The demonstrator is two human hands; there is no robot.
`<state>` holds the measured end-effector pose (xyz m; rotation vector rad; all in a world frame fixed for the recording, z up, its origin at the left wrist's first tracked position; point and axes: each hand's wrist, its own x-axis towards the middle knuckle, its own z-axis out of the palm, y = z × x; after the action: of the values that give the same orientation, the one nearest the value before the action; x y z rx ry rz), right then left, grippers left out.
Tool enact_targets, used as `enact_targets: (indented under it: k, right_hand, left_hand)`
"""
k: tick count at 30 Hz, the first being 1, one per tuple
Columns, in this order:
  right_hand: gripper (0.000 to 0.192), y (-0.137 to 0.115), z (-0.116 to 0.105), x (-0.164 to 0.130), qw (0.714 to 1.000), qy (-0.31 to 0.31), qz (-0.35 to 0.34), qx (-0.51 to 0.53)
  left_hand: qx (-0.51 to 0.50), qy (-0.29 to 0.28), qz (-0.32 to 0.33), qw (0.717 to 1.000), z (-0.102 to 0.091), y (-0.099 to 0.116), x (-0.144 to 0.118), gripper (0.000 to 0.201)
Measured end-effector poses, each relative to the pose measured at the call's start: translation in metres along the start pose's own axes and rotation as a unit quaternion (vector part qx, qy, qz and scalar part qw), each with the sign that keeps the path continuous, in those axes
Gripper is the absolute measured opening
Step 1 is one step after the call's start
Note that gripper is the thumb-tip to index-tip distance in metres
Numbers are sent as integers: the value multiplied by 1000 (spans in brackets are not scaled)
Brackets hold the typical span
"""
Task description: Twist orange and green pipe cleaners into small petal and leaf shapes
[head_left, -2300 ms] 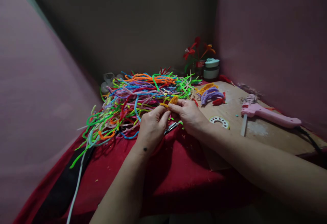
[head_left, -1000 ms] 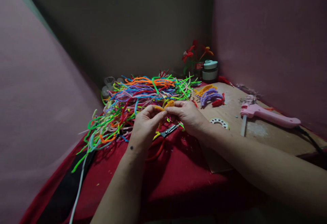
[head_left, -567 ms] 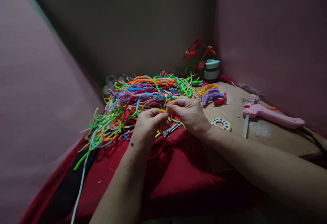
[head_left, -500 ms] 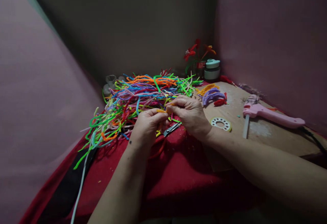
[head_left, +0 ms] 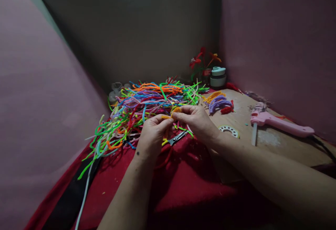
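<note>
Between my two hands is a short orange-yellow pipe cleaner point(head_left: 176, 110), bent over at its right end. My left hand point(head_left: 155, 130) pinches one end of it between thumb and finger. With thumb and fingertips, my right hand point(head_left: 194, 119) grips the bent part, and the fingertips of both hands meet. Just below them lie scissors point(head_left: 177, 138) on the red cloth, their handles partly hidden. A large heap of many-coloured pipe cleaners point(head_left: 141, 100) spreads behind and to the left of my hands.
On a brown board point(head_left: 244, 107) at right rest a pink glue gun point(head_left: 283, 123), a white ring with holes point(head_left: 229, 131) and bundled purple pipe-cleaner pieces point(head_left: 219, 104). Farther back stand a lidded jar point(head_left: 217, 76) and red flowers point(head_left: 195, 62). Red cloth point(head_left: 189, 188) covers the table.
The orange-yellow pipe cleaner now shows a fuller bend at my right fingertips. My hands stay together, and the whole view has shifted slightly.
</note>
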<state>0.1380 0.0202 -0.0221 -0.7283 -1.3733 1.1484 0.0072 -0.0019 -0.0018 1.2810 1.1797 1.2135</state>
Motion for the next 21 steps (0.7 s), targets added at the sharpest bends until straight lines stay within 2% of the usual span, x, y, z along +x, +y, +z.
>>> enact_targets:
  k: [5,10,16,21]
  right_hand:
    - [14,3,3,1,1000,17,23,-3]
    - [15,0,6,1,999,32,37,1]
    - [13,5,5,2,997,32,58,43]
    - [11,6,4,3,994,34,72,73]
  left_hand:
    - [-2,2,-1,1000,-2,-6,3,15]
    - [-19,-3,7,1000,-2,-9,5,18]
    - [29,10,45,999,0,-6,0,17]
    - [35,-5,36,999,-2,-4,-1,16]
